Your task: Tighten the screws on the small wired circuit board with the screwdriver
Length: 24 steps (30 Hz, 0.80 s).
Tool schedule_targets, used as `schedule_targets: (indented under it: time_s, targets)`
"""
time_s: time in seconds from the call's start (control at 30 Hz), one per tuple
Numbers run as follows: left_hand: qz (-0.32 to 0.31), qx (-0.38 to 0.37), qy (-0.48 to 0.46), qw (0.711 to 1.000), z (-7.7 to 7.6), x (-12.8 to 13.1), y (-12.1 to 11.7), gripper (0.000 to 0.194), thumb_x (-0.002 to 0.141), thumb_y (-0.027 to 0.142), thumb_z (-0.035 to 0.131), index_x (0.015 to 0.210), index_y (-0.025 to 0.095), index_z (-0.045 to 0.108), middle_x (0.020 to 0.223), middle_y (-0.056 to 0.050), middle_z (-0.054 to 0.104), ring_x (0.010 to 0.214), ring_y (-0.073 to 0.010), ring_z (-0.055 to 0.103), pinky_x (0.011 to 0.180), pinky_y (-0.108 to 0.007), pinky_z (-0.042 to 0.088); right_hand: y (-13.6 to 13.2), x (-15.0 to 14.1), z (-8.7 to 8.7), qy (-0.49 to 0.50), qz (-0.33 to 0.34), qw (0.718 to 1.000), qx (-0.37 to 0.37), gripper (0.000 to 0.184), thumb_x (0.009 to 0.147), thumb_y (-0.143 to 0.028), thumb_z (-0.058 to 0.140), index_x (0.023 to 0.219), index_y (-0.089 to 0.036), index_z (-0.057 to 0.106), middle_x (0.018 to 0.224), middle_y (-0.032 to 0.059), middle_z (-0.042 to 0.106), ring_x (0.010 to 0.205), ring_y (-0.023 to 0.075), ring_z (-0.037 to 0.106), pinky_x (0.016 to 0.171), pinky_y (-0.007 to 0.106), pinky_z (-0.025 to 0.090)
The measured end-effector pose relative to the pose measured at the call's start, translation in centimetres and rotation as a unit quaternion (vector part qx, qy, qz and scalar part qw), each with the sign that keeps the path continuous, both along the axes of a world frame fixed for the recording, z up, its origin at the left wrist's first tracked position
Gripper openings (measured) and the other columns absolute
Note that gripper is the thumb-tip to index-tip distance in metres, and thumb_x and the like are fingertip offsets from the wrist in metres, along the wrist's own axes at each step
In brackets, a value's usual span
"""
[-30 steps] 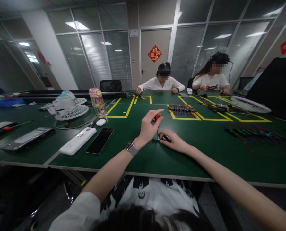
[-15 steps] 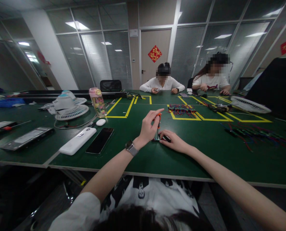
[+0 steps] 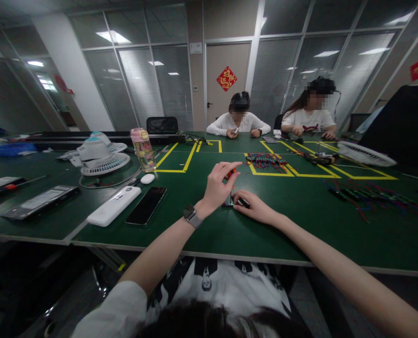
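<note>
A screwdriver (image 3: pixel 232 173) with an orange-red and black handle stands nearly upright. My left hand (image 3: pixel 216 184), with a watch on its wrist, has its fingers and thumb around the handle, the index finger reaching over the top. The thin shaft points down at a small green circuit board (image 3: pixel 227 204) on the table. My right hand (image 3: pixel 256 209) rests on the table and pinches the board's right side with curled fingers. Under those fingers a black piece (image 3: pixel 243 202) shows in part; what it is I cannot make out.
Left of my hands lie a black phone (image 3: pixel 146 206), a white power bank (image 3: pixel 113 206) and a white earbud case (image 3: pixel 147 179). A pink-lidded bottle (image 3: pixel 143 150) and white fans (image 3: pixel 105 157) stand beyond. Wired boards (image 3: pixel 267 161) lie ahead. Two people sit across the table (image 3: pixel 194 239).
My left thumb and fingers have shifted around the screwdriver handle, with the thumb now farther out to the right. My right hand stays put. The middle person across has raised a small object slightly.
</note>
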<state>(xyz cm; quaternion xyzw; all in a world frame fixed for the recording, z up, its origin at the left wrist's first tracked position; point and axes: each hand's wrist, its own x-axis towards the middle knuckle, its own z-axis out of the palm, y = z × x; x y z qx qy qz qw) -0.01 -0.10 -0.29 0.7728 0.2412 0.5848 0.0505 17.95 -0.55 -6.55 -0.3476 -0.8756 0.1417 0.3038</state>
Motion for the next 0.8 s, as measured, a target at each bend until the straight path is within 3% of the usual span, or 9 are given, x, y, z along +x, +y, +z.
schedule_targets:
  time_s: [0.2,0.33,0.63,0.8]
  targets:
    - [-0.04,-0.026,-0.009,0.999,0.0,-0.04,-0.15,0.032,0.098,0.023,0.04,0.124,0.023,0.058,0.107,-0.006,0.064,0.097,-0.0159,0.059,0.088,-0.03,0.048,0.0,0.02,-0.03,0.002,0.001,1.0,0.002,0.002,0.086,-0.022,0.059,0.085,-0.02,0.058,0.105,0.0077,0.064,0.098,0.0229,0.06,0.089,0.039,0.047]
    - [-0.081,-0.07,-0.036,0.994,-0.26,0.04,0.1,0.034,0.099,0.024,0.038,0.128,0.024,0.055,0.11,-0.006,0.061,0.086,-0.012,0.061,0.074,-0.024,0.052,0.03,0.06,-0.08,-0.001,0.002,1.0,0.0,0.002,0.087,-0.022,0.059,0.086,-0.02,0.058,0.106,0.0081,0.064,0.099,0.0231,0.059,0.09,0.04,0.047]
    - [-0.018,-0.046,-0.042,0.998,-0.22,0.13,0.26,0.028,0.092,0.026,0.054,0.119,0.024,0.062,0.097,-0.004,0.065,0.086,-0.0136,0.06,0.077,-0.025,0.051,0.03,0.01,-0.09,-0.001,0.0,1.0,0.003,0.002,0.087,-0.022,0.059,0.086,-0.02,0.058,0.105,0.008,0.064,0.097,0.023,0.059,0.089,0.04,0.048]
    - [-0.031,-0.053,-0.033,0.998,-0.32,-0.04,0.17,0.035,0.098,0.023,0.04,0.129,0.023,0.055,0.108,-0.006,0.065,0.098,-0.0156,0.061,0.089,-0.03,0.048,-0.01,0.01,-0.06,0.0,0.001,1.0,0.003,0.003,0.087,-0.023,0.059,0.086,-0.021,0.058,0.106,0.0078,0.063,0.1,0.023,0.06,0.09,0.039,0.047]
